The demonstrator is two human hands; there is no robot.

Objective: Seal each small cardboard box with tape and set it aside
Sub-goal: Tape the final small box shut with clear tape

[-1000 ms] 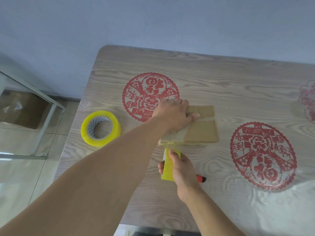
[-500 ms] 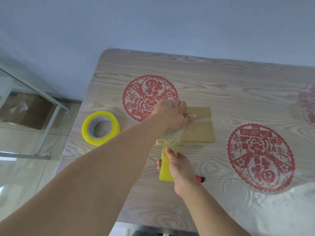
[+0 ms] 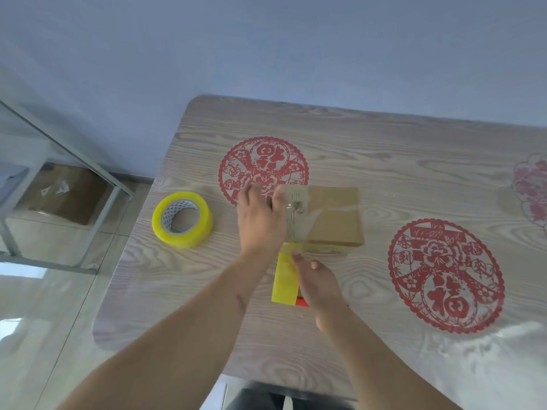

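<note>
Brown corrugated cardboard box lay flat mid-table, clear tape across top. Judged light, stiff, slick where taped; best held by side edges.
Left hand spread loosely over box's left end, blurred.
Right hand pinched yellow tape strip hanging from near face.
Yellow tape roll left of box.
Wood-grain table, red paper-cut decal right; blue-grey wall behind.

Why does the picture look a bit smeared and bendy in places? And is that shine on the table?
Head view: the left hand is smeared by motion blur over the cardboard box; the wide lens bows the table edges; pale window glare washes the tabletop's near right corner and the floor at left; the tape roll stays sharp.
</note>
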